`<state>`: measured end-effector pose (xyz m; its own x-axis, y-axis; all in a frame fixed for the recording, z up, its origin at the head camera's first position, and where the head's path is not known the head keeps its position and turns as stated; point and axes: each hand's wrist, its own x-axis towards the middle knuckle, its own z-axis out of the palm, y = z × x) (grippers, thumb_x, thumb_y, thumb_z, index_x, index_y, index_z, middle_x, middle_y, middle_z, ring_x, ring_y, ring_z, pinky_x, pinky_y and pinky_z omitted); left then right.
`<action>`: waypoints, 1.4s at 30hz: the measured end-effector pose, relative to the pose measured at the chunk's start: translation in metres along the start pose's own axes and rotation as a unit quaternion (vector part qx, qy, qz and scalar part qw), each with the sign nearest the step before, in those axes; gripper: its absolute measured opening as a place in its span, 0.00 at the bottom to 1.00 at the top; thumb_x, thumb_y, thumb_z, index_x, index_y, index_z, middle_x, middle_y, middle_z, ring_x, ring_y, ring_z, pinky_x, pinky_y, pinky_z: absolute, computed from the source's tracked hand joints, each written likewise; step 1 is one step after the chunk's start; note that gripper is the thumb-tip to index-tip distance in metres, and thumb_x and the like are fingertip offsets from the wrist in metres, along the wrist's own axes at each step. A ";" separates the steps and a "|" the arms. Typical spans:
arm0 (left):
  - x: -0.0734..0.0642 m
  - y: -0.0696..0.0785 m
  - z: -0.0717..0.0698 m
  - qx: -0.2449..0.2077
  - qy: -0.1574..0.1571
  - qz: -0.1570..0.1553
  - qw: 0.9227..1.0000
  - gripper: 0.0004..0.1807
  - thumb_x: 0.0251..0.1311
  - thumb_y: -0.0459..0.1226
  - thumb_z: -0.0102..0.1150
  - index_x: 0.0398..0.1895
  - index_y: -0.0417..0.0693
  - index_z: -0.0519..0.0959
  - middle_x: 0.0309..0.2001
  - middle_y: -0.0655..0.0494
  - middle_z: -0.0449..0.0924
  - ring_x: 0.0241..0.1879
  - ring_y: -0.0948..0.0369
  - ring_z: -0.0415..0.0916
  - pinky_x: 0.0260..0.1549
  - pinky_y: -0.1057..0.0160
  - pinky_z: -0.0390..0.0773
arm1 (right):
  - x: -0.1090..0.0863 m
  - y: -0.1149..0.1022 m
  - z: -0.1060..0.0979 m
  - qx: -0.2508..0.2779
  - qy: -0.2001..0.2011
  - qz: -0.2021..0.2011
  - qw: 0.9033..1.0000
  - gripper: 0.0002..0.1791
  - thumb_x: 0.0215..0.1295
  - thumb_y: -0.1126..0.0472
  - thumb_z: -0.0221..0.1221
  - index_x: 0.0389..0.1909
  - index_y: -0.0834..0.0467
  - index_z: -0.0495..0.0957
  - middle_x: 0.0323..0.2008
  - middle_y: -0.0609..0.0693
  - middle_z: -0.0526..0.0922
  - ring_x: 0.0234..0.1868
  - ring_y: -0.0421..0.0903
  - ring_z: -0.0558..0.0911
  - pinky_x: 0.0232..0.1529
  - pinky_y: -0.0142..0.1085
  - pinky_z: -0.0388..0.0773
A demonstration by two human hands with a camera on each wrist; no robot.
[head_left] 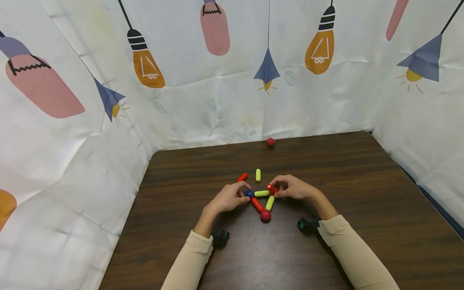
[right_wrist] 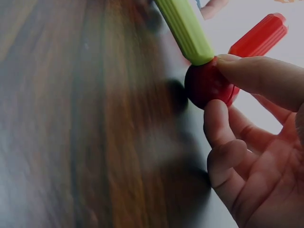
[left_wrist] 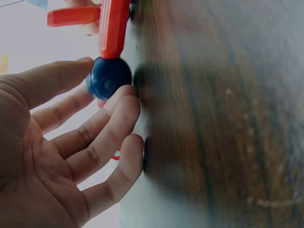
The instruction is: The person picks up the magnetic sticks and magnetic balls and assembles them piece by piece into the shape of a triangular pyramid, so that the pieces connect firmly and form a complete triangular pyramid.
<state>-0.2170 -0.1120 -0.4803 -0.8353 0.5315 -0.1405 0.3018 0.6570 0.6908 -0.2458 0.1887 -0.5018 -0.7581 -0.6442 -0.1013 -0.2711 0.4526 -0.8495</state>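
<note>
A triangle of magnetic balls and rods lies on the table. My left hand pinches its blue ball between thumb and fingers. At the other upper corner, my right hand grips a red ball; a red rod sticks up from that ball. Between these two corners runs a yellow-green rod. Another red rod and another yellow-green rod lead to the near red ball, which neither hand touches.
Beyond the triangle lie a loose yellow-green rod and a loose red rod, the latter close to the left fingers. Another red ball sits at the table's far edge. Lamp-printed cloth hangs behind the dark wooden table.
</note>
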 end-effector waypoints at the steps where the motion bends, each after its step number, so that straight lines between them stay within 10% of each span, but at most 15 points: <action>1: 0.000 0.000 0.000 -0.001 0.001 0.002 1.000 0.18 0.69 0.38 0.64 0.60 0.50 0.78 0.31 0.55 0.84 0.21 0.63 0.76 0.24 0.65 0.77 | -0.002 0.001 -0.002 0.000 0.000 0.002 1.000 0.17 0.68 0.60 0.67 0.56 0.58 0.80 0.33 0.52 0.81 0.28 0.42 0.77 0.32 0.32 0.73; 10: -0.001 -0.002 -0.006 -0.014 0.078 -0.016 0.997 0.14 0.67 0.38 0.65 0.53 0.46 0.81 0.33 0.55 0.86 0.25 0.63 0.79 0.29 0.63 0.78 | -0.027 0.014 -0.023 0.000 0.020 0.028 0.999 0.19 0.68 0.60 0.66 0.58 0.59 0.79 0.28 0.50 0.80 0.26 0.41 0.73 0.28 0.32 0.70; 20: 0.022 -0.001 -0.011 -0.001 0.205 -0.092 0.975 0.08 0.66 0.40 0.67 0.45 0.49 0.83 0.32 0.56 0.82 0.27 0.59 0.76 0.30 0.61 0.74 | -0.046 0.029 -0.044 -0.012 0.080 0.071 0.994 0.20 0.68 0.59 0.66 0.58 0.59 0.79 0.27 0.50 0.78 0.25 0.43 0.72 0.27 0.34 0.71; 32: 0.048 -0.002 -0.014 0.055 0.127 -0.175 0.975 0.17 0.62 0.45 0.72 0.51 0.49 0.84 0.34 0.54 0.82 0.30 0.56 0.77 0.33 0.59 0.76 | -0.046 0.032 -0.051 -0.002 0.104 0.101 0.989 0.19 0.67 0.57 0.68 0.56 0.57 0.80 0.25 0.50 0.74 0.23 0.45 0.72 0.26 0.35 0.71; 42: 0.048 -0.008 -0.012 0.021 0.143 -0.166 0.975 0.14 0.65 0.43 0.68 0.50 0.47 0.86 0.36 0.54 0.84 0.32 0.57 0.78 0.35 0.59 0.77 | -0.044 0.035 -0.052 0.014 0.108 0.105 0.988 0.18 0.66 0.58 0.68 0.55 0.57 0.80 0.28 0.50 0.77 0.24 0.45 0.72 0.27 0.35 0.73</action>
<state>-0.2649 -0.0983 -0.4842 -0.9824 0.1185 -0.1447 0.0058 0.7925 0.6098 -0.2528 0.2646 -0.5000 -0.9058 -0.3894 -0.1672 -0.0793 0.5433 -0.8358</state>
